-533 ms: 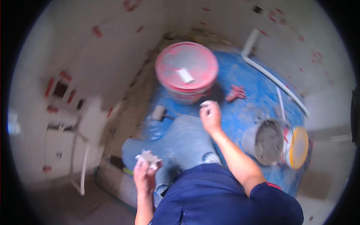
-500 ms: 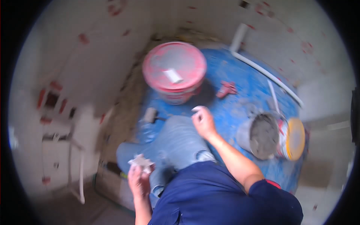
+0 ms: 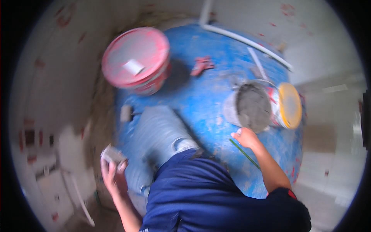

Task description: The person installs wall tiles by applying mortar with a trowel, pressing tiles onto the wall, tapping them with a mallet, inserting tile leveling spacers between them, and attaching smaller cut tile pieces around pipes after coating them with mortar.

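My left hand [image 3: 111, 174] is raised at the left beside my knee. Its fingers are closed round a small whitish box-like packet [image 3: 113, 154]; blur hides the details. My right hand [image 3: 248, 138] reaches down at the right, thumb and fingers pinched together, with a hint of something pale at the tips that I cannot make out. Just past it stands a bucket [image 3: 230, 110] filled with grey mortar [image 3: 253, 106]. A thin green strip [image 3: 245, 154] runs beneath my right hand and forearm.
A large lidded red-and-white bucket [image 3: 154, 83] stands at far left, a white piece [image 3: 133, 67] on its lid. Red gloves or cloth [image 3: 202, 65], a mallet-like tool [image 3: 126, 113], a yellow-lidded tub [image 3: 290, 105] and a white pipe [image 3: 247, 40] lie around the blue floor [image 3: 193, 94].
My view has turned to the right. The right hand has moved from above my knee to beside the mortar bucket. The left hand still holds the packet, now further out to the left.
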{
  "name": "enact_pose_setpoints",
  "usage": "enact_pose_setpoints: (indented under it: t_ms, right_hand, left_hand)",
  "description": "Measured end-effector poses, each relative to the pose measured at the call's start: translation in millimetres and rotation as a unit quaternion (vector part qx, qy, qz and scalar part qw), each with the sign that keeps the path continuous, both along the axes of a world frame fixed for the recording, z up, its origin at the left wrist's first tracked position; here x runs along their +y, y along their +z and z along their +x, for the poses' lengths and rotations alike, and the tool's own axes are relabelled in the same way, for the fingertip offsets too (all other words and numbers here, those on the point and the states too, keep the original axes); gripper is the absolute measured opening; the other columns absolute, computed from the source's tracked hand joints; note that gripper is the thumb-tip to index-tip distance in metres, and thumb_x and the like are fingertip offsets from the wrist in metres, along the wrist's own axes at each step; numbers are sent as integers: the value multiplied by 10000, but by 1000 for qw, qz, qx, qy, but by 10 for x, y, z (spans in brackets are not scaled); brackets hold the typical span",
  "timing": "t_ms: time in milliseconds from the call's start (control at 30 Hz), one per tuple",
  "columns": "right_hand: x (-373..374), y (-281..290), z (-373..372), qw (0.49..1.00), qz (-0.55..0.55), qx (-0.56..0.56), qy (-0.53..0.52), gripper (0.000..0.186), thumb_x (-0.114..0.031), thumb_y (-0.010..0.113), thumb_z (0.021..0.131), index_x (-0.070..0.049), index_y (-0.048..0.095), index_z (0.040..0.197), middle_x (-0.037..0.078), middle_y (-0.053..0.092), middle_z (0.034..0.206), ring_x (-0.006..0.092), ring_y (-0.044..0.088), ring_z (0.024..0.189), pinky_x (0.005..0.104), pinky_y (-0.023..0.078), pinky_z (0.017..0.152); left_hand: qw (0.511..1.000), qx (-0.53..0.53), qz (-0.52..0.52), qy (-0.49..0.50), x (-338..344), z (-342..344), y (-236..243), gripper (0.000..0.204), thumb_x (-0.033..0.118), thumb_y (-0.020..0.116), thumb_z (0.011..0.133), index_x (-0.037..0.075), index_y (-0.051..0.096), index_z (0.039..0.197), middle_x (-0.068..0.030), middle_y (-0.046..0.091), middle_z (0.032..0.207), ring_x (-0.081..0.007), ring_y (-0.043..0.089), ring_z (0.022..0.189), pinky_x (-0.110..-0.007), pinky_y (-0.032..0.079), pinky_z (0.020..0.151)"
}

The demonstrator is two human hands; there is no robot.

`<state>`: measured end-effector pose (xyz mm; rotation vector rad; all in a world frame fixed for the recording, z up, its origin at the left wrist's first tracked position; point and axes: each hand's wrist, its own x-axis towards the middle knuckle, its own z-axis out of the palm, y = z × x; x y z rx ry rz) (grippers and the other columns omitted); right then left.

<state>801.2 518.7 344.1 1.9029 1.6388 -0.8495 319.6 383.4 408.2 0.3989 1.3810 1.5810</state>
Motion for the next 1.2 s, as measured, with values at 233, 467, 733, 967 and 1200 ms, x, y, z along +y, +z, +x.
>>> enact_pose_setpoints:
  t_ms: [233, 467, 733, 967, 1200]
  right_hand:
    - [60, -119, -2412, 924, 143, 328, 131, 243, -227, 680, 886, -5, 659, 983, 133, 673, 819, 234, 643, 758, 361, 506, 721]
    - [14, -659, -4873, 762, -119, 607, 191, 231, -182, 588, 947, -5, 638, 1086, 71, 676, 871, 118, 619, 716, 268, 500, 649]
    - [-1563, -2673, -6268, 755, -365, 249, 484, 654, -557, 714, 802, 27, 687, 1096, 142, 702, 905, 212, 632, 749, 375, 507, 670]
    - [-2369, -2683, -6015, 764, -491, 246, 338, 907, -598, 765, 755, 131, 558, 1251, 205, 647, 1180, 255, 637, 999, 376, 488, 880]
    - [-2098, -2391, -6281, 810, -467, 329, 131, 452, -366, 755, 794, -15, 678, 1069, 132, 688, 1038, 243, 639, 871, 458, 525, 713]
  left_hand:
    - [979, -62, 41, 190, -1029, -195, 65, 748, 290, 777, 804, 29, 422, 1409, -136, 602, 1163, -241, 630, 1002, -374, 519, 888]
    - [891, -13, 66, 449, -2439, -106, 21, 673, 196, 709, 876, 1, 380, 1430, -121, 575, 1218, -265, 587, 1131, -428, 478, 970]
    - [833, -87, 125, 532, -2485, 564, -92, 641, 7, 749, 744, 61, 464, 1316, -186, 577, 1186, -403, 599, 1102, -474, 519, 923]
    - [854, -112, 25, 508, -2558, 830, 96, 584, 117, 747, 761, 59, 523, 1297, -177, 602, 1197, -354, 597, 1092, -486, 425, 1042]
    - [880, -85, 96, 458, -2513, 520, 173, 583, 72, 777, 730, 32, 500, 1241, -209, 578, 1147, -422, 620, 1087, -492, 516, 932]
